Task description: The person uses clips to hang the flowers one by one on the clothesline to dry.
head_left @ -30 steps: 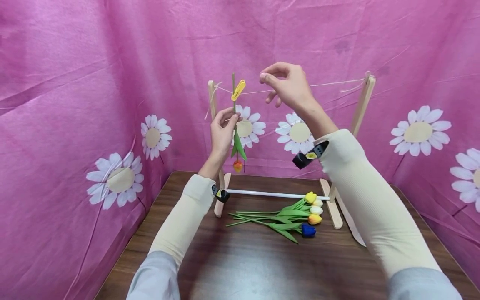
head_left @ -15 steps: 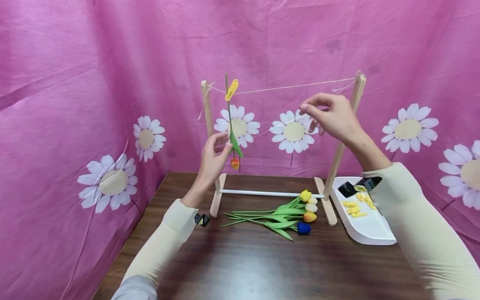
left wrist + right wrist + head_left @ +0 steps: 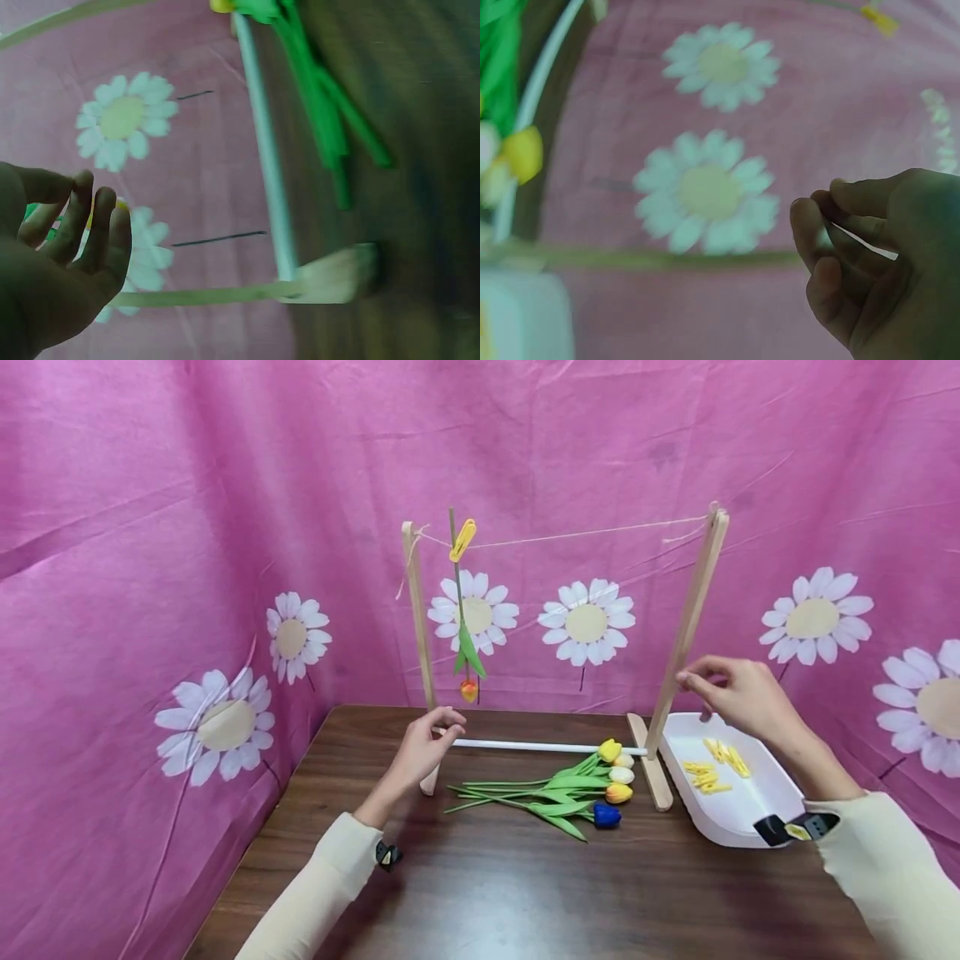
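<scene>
An orange-red tulip (image 3: 468, 690) hangs head down from the string (image 3: 585, 534), its stem held there by a yellow clothespin (image 3: 463, 541). Below it, near the left foot of the wooden stand, is my left hand (image 3: 422, 745), fingers loosely bent with nothing in them. My right hand (image 3: 742, 697), also holding nothing, hovers over the back of a white tray (image 3: 750, 822) beside the right post. Several yellow clothespins (image 3: 705, 777) lie in that tray. On the table, several tulips (image 3: 562, 793) with yellow, white, orange and blue heads lie in a bunch.
The stand's left post (image 3: 418, 618) and right post (image 3: 686, 627) are joined low down by a white rod (image 3: 540, 747). A pink cloth (image 3: 570, 443) printed with daisies surrounds the wooden table (image 3: 480, 893) at the back and sides.
My left hand has let go of the hanging tulip's stem and dropped toward the table. My right hand has moved from the string down and right to the tray.
</scene>
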The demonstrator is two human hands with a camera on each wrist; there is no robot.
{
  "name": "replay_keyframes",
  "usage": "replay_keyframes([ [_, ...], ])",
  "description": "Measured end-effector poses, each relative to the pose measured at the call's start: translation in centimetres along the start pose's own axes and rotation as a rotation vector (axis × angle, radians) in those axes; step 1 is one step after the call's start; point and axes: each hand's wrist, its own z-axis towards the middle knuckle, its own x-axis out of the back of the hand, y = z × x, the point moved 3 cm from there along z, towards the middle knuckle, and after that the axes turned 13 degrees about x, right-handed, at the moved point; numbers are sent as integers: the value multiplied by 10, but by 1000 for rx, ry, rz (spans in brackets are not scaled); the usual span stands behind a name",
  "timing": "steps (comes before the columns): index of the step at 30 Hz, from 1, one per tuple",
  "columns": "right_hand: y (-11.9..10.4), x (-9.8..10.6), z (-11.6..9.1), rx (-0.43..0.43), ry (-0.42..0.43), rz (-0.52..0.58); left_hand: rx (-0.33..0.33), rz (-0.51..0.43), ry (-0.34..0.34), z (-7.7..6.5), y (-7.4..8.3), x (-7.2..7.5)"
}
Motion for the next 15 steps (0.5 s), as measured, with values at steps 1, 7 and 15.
replay_keyframes([
  [1, 9, -4, -7, -13, -25, -25, 12, 7, -19, -2, -6, -2],
  [7, 70, -35, -49, -85, -217, -145, 51, 75, -140, -17, -41, -17],
  [15, 128, -59, -76, -131, -411, -218, -58, 305, -279, -27, -65, -31],
])
